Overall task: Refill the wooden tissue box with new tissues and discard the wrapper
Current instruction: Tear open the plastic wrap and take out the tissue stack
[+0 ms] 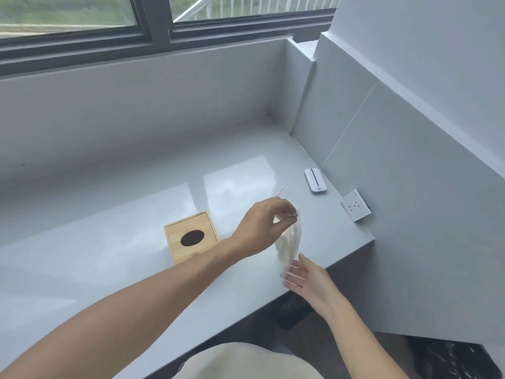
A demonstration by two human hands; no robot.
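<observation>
The left hand (262, 228) pinches the top of a tissue pack (289, 242), which hangs above the desk (109, 269) near its front edge. The right hand (308, 280) is spread, fingers straight, touching the pack's lower end. The wooden tissue box (191, 236) stands just left, near that edge.

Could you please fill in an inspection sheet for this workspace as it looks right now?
Surface: glossy grey counter, window glare on it.
Job's things: wooden box on the counter, oval slot empty; tissue pack held upright above the counter edge.
Clutter: white device near the wall.
Grippers: left hand pinches the pack's top; right hand, fingers straight, touches its bottom.
Cables: nothing seen.
Surroundings: window behind, wall socket right, dark bin below.
</observation>
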